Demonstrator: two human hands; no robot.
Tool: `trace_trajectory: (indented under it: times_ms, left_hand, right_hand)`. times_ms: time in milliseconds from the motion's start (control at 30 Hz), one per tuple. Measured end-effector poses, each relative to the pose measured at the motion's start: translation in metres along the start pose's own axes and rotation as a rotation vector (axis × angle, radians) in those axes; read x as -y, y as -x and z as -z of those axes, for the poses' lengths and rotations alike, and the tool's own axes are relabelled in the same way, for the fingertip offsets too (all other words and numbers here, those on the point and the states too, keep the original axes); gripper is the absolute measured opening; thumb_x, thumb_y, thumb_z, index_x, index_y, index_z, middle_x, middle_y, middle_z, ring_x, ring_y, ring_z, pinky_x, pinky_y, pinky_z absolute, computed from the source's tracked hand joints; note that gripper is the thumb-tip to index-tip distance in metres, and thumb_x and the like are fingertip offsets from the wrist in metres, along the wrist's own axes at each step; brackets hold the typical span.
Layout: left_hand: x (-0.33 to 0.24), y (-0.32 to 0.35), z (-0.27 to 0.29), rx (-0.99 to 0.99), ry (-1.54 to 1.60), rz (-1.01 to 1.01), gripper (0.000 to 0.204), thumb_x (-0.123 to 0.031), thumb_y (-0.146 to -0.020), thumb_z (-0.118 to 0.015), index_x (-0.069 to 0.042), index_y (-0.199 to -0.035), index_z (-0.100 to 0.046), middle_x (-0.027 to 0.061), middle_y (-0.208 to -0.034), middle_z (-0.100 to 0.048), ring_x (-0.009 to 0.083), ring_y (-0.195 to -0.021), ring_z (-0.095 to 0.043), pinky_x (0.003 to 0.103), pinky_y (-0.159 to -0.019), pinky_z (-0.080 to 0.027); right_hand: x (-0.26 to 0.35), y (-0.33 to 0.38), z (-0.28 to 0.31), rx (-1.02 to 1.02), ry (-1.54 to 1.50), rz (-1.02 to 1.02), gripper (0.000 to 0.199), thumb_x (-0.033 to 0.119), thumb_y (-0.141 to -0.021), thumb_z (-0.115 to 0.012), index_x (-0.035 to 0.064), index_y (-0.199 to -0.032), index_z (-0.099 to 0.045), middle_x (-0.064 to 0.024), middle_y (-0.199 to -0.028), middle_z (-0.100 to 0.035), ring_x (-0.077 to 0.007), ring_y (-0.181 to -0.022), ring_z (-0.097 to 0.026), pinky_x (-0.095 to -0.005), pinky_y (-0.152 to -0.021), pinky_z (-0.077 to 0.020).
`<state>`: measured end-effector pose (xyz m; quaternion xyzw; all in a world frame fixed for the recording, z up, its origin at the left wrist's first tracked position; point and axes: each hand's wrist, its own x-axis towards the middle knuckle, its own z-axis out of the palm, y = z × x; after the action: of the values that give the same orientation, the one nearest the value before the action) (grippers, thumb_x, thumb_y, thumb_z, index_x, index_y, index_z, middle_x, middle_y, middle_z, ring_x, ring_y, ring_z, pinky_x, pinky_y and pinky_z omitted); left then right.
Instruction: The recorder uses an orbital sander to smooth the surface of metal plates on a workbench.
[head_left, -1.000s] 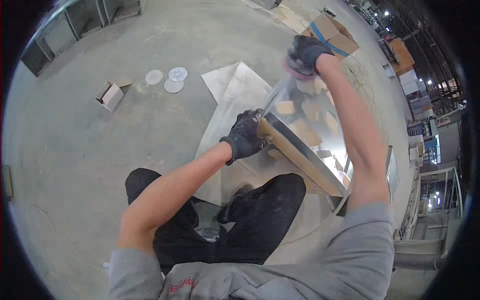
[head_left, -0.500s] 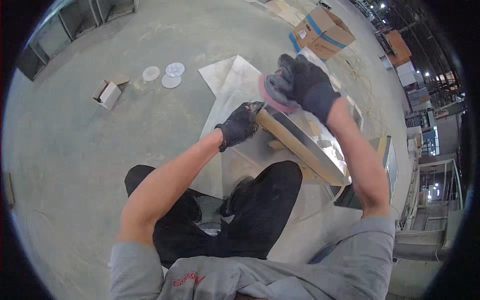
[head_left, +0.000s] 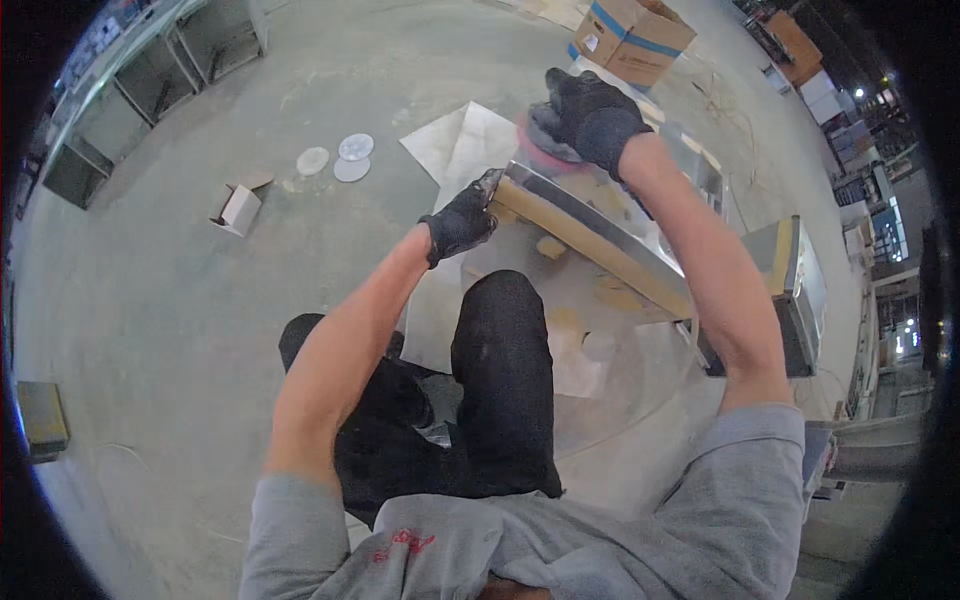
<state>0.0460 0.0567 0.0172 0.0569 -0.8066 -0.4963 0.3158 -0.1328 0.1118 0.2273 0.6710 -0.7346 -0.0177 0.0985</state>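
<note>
My right hand (head_left: 592, 118), in a dark glove, is wrapped over a round sanding pad (head_left: 545, 152) with a pink rim. Whether the pad has a motor is hidden by the glove. It sits blurred over the far side of a long metal panel (head_left: 598, 255) with a tan edge, close to its left end. Gloved too, my left hand (head_left: 462, 222) grips that left end by the corner, its fingers closed around the edge. The panel lies slantwise in front of my knees, above white sheeting (head_left: 468, 140) on the floor.
A cardboard box (head_left: 630, 45) with blue tape stands beyond the panel. Pale discs (head_left: 352, 170) and a small white carton (head_left: 238, 208) lie to the left. Another metal piece (head_left: 790, 290) is at the right, and grey cabinets (head_left: 160, 80) stand far left.
My right hand and the pad have shifted from over the panel's left corner to behind its near edge. My right knee has moved left, and the view has shifted. My left hand keeps its hold.
</note>
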Motion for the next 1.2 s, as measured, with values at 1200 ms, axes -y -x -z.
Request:
trace_trajectory:
  times_ms: [1200]
  left_hand:
    - [-0.008,-0.010,0.001,0.005,0.017,0.133,0.054,0.002,-0.073,-0.052,0.001,-0.127,-0.046,0.0236,-0.108,-0.059,0.0361,-0.097,-0.058,0.041,-0.087,-0.048]
  right_hand:
    - [-0.026,0.054,-0.020,-0.117,0.126,0.001,0.050,0.042,-0.089,-0.055,0.0043,-0.121,-0.057,-0.0209,-0.103,-0.068,-0.0383,-0.092,-0.064,-0.0443,-0.080,-0.0511]
